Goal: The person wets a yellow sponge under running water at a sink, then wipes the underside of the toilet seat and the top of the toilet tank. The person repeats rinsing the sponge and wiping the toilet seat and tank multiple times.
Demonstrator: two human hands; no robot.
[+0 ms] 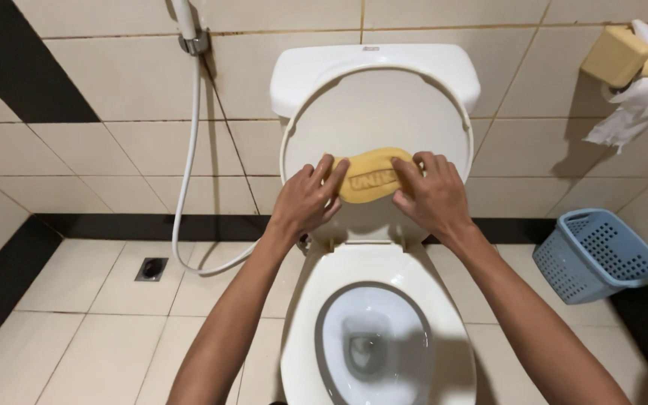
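A yellow oval sponge is pressed flat against the inside of the raised white toilet lid. My left hand holds the sponge's left end, and my right hand holds its right end. Both hands have fingers spread over the sponge. Below them the white toilet seat is down over the bowl, which holds water. The cistern stands behind the lid.
A white spray hose hangs from a wall holder at the left. A floor drain sits in the tiles. A blue slotted basket stands at the right, with a toilet paper holder on the wall above.
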